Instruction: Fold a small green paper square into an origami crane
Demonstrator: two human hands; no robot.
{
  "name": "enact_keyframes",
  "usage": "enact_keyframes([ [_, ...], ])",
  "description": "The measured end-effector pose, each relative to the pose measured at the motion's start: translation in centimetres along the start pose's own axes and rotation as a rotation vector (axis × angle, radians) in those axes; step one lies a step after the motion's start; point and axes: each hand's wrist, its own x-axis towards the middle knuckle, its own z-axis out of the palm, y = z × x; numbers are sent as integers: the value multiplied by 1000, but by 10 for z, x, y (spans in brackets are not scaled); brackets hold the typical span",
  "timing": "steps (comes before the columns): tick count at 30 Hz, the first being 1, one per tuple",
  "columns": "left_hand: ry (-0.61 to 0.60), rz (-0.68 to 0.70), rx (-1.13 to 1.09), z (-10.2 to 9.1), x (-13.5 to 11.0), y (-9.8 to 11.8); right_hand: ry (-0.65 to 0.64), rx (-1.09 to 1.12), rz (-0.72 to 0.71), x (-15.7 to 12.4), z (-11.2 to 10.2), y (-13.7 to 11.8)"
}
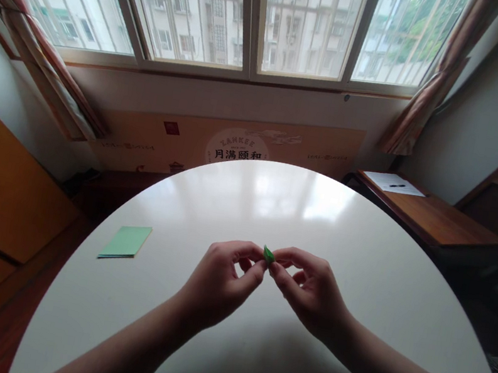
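Head view shows the small folded green paper (269, 254) caught between my two hands, held a little above the middle of the round white table (361, 256), nearer my edge than the far one. My left hand (218, 280) pinches its left side between thumb and forefinger, the other fingers curled under the palm. My right hand (310, 292) pinches its right side in the same way, so the fingertips of both hands nearly meet and only a small green corner sticks up between them. Both wrists hang clear of the tabletop, with my forearms coming in from the near edge. To my left on the table, well apart from the hands, lies a thin stack of green sheets (126, 242), flat and squared up. Beyond the far rim, a flat printed carton (236, 146) leans against the wall under the window (258, 16); I see only its closed face, so what is in it stays hidden. To the right of the table stands a wooden side desk (443, 222) with a white sheet (393, 183) on it and a pen (397, 186) lying on that sheet. Curtains (430, 89) hang gathered at either side of the window.
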Motion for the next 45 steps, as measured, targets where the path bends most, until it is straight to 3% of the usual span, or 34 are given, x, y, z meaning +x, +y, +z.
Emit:
enact_keyframes([
  [15, -14, -9, -14, -4, 2, -3, -16, 88, 51, -1, 0, 3],
  [23, -7, -10, 11, -3, 2, -2, -48, 365, 149, 2, 1, 5],
  [32, -17, -26, 6, -4, 2, -1, -38, 535, 209, 2, 3, 9],
  [45, 5, 55, 42, -2, 2, -7, -23, 482, 215, 5, -1, 10],
])
